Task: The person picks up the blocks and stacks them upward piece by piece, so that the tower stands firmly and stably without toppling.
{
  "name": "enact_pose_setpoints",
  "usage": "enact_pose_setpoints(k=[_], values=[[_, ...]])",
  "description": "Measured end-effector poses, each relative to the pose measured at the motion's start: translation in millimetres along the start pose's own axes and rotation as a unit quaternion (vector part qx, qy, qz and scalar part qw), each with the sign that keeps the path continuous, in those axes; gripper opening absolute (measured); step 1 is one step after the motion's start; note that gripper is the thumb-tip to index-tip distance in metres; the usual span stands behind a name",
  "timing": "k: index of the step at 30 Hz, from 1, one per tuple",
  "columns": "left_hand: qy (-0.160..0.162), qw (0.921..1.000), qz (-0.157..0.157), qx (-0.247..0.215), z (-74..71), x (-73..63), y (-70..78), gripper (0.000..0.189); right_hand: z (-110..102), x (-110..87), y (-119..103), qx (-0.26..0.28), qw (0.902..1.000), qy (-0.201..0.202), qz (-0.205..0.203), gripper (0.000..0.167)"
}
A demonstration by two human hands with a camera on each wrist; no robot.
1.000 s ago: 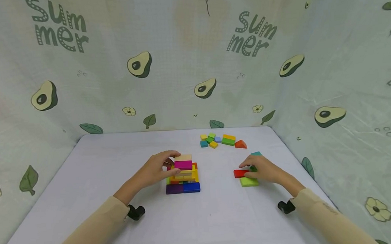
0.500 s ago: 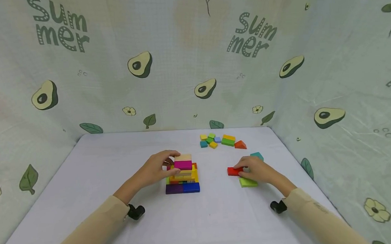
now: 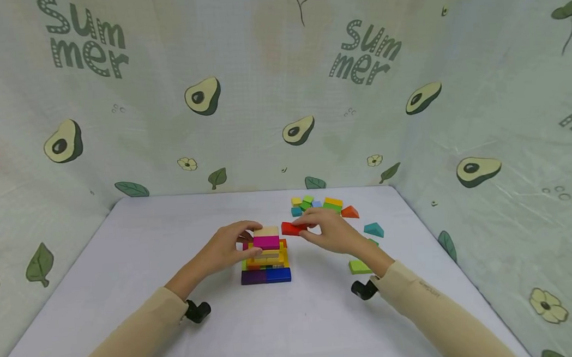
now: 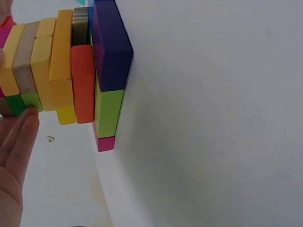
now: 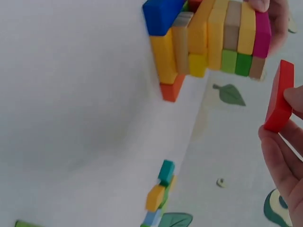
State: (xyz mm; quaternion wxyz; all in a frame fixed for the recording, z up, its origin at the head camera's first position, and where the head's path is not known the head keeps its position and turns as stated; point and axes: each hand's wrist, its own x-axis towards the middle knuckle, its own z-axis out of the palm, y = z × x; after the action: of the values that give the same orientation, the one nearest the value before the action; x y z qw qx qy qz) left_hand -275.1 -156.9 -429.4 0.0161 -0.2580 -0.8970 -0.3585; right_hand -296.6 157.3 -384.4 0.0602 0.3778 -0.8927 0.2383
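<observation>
A tower of stacked wooden blocks (image 3: 266, 243) stands at the middle of the table. Its base is purple and blue, the middle layers yellow and orange, with magenta and cream on top. My left hand (image 3: 228, 248) holds the tower's upper left side, thumb in front and fingers behind; in the left wrist view, fingers (image 4: 23, 137) touch a green block. Pinched in my right hand (image 3: 331, 231) is a red block (image 3: 291, 229), lifted just right of the tower's top. In the right wrist view, a small gap separates this red block (image 5: 280, 97) from the magenta block (image 5: 262, 35).
At the back of the table lie several small coloured blocks (image 3: 296, 211), beside an orange triangular block (image 3: 350, 212). A teal block (image 3: 374, 230) and a lime block (image 3: 359, 267) lie on the right, with a green one partly behind my right wrist. Patterned cloth walls surround the table.
My right hand has carried the red block up and left from the right-hand blocks to beside the tower's top. My left hand has stayed on the tower.
</observation>
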Motion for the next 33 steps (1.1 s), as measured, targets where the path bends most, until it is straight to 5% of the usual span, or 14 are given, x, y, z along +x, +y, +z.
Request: enact_pose_setpoints(k=[11,33], values=[[0.019,0.9998,0.0,0.005,3.0,-2.2,-1.9,0.078,23,39.2,-29,0.032,0.9994,-0.008,-0.012,0.029],[0.022,0.9997,-0.007,0.004,5.0,-3.8,-2.6,0.069,32,40.2,-24,0.085,0.9963,0.003,0.005,0.031]])
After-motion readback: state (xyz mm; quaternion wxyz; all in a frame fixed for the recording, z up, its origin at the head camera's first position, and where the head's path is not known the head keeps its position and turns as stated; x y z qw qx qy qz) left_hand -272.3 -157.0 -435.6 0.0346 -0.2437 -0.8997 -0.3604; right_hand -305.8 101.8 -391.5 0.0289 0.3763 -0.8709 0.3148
